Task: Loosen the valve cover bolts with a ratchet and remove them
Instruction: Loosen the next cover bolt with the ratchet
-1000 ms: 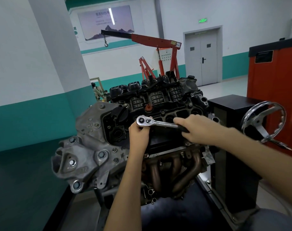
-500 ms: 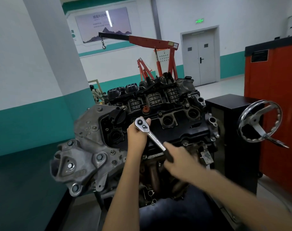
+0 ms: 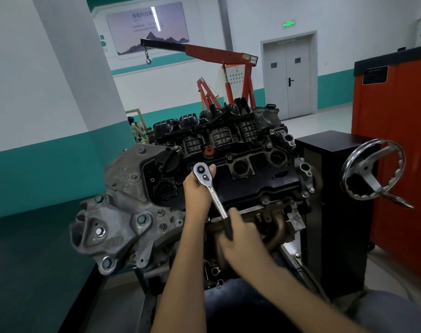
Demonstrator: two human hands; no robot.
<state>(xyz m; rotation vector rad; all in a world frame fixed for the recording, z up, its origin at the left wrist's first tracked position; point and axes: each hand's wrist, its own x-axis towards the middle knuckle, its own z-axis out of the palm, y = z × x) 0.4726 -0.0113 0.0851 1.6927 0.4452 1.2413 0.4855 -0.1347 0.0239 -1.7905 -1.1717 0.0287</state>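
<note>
Head view: left hand [image 3: 196, 191] grips the ratchet [image 3: 215, 197] at its head, right hand [image 3: 243, 239] grips its handle.

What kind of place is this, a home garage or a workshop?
Probably an automotive training workshop. A bare engine sits on a stand with a handwheel, a red engine crane stands behind, and the left hand and right hand grip a ratchet.

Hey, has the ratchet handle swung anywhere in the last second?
Yes. The right hand swung the ratchet clockwise, its handle going from across the valve cover down to the exhaust manifold; its head stayed at the left hand.
</note>
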